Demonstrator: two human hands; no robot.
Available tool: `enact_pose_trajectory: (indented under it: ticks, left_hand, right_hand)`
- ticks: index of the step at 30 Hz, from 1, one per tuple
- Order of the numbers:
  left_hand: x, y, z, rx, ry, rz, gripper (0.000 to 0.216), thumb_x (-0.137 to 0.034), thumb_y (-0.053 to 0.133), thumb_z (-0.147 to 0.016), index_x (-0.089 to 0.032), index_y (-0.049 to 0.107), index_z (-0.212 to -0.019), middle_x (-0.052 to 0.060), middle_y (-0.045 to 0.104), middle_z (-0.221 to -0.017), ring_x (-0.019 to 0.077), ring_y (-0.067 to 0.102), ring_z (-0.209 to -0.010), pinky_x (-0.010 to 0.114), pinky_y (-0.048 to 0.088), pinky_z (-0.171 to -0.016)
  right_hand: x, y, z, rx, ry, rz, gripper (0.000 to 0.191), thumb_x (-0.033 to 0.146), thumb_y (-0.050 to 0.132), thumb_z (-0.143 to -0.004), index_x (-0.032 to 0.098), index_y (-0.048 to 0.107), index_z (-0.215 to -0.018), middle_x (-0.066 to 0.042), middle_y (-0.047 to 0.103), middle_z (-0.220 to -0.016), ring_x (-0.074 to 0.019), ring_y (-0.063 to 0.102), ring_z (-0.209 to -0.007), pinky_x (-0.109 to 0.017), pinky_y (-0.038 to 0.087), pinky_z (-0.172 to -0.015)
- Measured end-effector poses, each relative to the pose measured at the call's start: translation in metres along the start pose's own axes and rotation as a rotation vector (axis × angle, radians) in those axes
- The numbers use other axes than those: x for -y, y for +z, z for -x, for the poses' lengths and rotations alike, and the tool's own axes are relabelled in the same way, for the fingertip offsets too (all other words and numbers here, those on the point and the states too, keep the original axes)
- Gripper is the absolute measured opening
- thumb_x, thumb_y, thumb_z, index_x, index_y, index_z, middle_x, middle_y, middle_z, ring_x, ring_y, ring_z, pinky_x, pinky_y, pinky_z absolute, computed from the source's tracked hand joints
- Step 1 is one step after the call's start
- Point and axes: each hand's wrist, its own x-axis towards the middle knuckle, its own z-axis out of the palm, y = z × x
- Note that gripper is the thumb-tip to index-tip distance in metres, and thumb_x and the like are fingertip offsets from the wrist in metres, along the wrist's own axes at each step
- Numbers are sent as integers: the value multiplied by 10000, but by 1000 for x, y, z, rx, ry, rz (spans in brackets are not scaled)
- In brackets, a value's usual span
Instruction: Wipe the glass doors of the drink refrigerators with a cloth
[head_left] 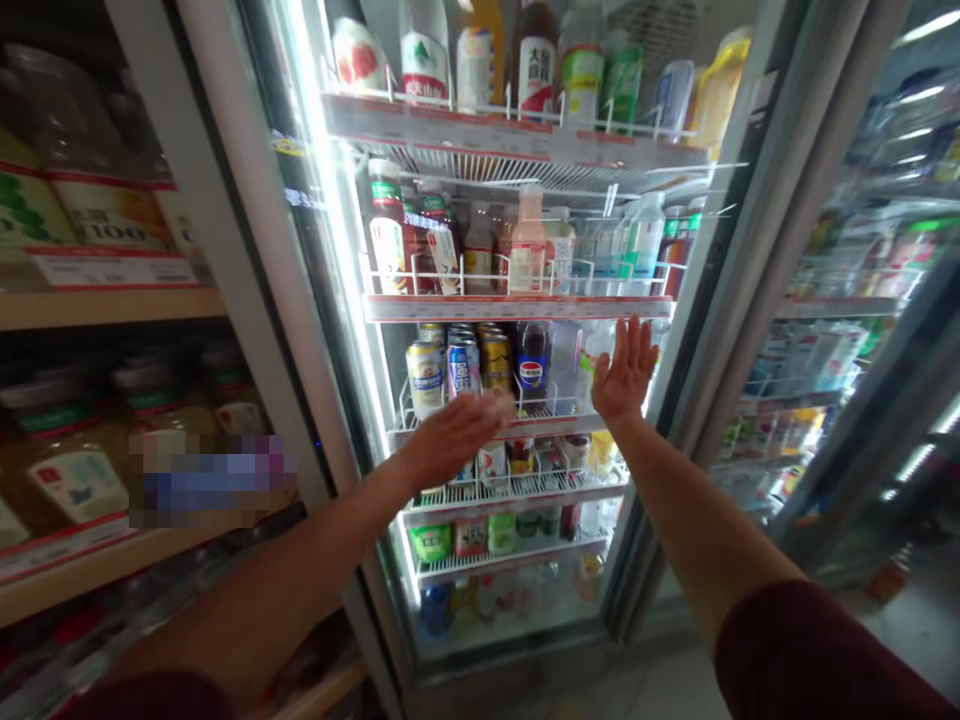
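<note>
Both hands are raised in front of a lit drinks cooler (517,310) and hold nothing. My left hand (461,430) is stretched out flat, its fingertips blurred, in front of the can shelf. Behind it stand beer cans (426,375), a blue-and-white can (463,368) and gold cans (496,365). My right hand (626,370) is open with fingers apart and pointing up, near the right end of that shelf. Between the two hands a dark cola bottle (532,365) with a blue label shows. Whether either hand touches the cooler I cannot tell.
Upper shelves hold a pink bottle (528,240), red-capped water bottles (424,60) and other drinks behind wire rails. Left of the cooler, a wooden shelf (112,308) carries large juice bottles (71,470). Another cooler (817,300) stands on the right, beyond a metal frame (757,240).
</note>
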Motion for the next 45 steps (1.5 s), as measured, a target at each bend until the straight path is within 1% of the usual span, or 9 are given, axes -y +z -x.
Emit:
enact_pose_trajectory:
  ticks: [3, 8, 13, 17, 21, 27, 34, 40, 45]
  left_hand:
    - [6, -7, 12, 50, 107, 50, 657, -62, 499, -1050, -314, 517, -1656, -6, 587, -1635, 162, 485, -1576, 354, 395, -1345]
    - [31, -23, 8, -83, -250, -85, 609, -39, 515, -1042, -177, 538, -1634, 152, 525, -1670, 368, 324, -1662, 606, 303, -1361]
    - [1, -18, 22, 106, 171, 69, 598, -29, 465, -1037, -246, 598, -1578, 46, 590, -1629, 193, 468, -1589, 405, 305, -1388]
    - [46, -33, -14, 122, -62, -36, 628, -80, 494, -1045, -211, 509, -1659, 93, 477, -1717, 298, 370, -1648, 564, 270, -1391]
    - [75, -35, -45, -179, -373, -134, 731, -111, 540, -1025, -154, 387, -1739, 196, 407, -1739, 418, 281, -1670, 683, 261, -1364]
    - [53, -12, -55, 46, 55, -15, 688, -36, 488, -1060, -318, 482, -1688, 47, 583, -1636, 225, 509, -1565, 440, 403, -1353]
    - [112, -34, -118, -158, -396, -133, 645, -235, 528, -1117, -82, 367, -1723, 192, 378, -1753, 421, 277, -1663, 666, 256, -1365]
    - [73, -17, -122, 185, 117, 42, 559, -58, 453, -1116, -282, 540, -1621, -19, 541, -1674, 169, 420, -1619, 423, 283, -1403]
    - [125, -41, -151, 21, -233, -106, 545, -124, 388, -1161, -82, 378, -1704, 111, 402, -1757, 317, 255, -1682, 578, 194, -1394]
  right_hand:
    - [1, 0, 0, -10, -3, 1, 685, 379, 308, -1067, 136, 456, -1691, -167, 426, -1760, -305, 286, -1702, -593, 237, -1373]
    - [3, -1, -1, 0, 9, 2, 678, 371, 290, -1072, 149, 466, -1689, -151, 431, -1759, -294, 285, -1701, -584, 242, -1374]
    - [6, -3, -1, 3, 8, 41, 674, 373, 289, -1072, 153, 486, -1679, -138, 440, -1757, -295, 321, -1685, -563, 269, -1370]
    - [8, -4, -2, 21, 8, 35, 666, 357, 296, -1072, 161, 479, -1682, -138, 426, -1766, -296, 296, -1695, -567, 279, -1367]
    - [9, -6, -2, 38, 21, 21, 666, 351, 305, -1072, 172, 464, -1694, -137, 425, -1766, -293, 277, -1701, -580, 262, -1372]
    - [8, -4, -1, 19, -1, 44, 662, 355, 282, -1082, 181, 467, -1693, -117, 431, -1764, -282, 300, -1693, -545, 280, -1369]
    - [6, -4, -1, 26, 7, 8, 674, 370, 289, -1077, 160, 457, -1695, -131, 421, -1768, -291, 278, -1698, -579, 257, -1374]
    - [7, -6, -3, 47, 22, -1, 679, 367, 297, -1075, 171, 432, -1711, -133, 414, -1771, -294, 270, -1701, -580, 264, -1369]
    - [8, -7, -3, 46, 16, 15, 676, 360, 294, -1078, 169, 430, -1712, -131, 417, -1770, -290, 271, -1701, -565, 267, -1369]
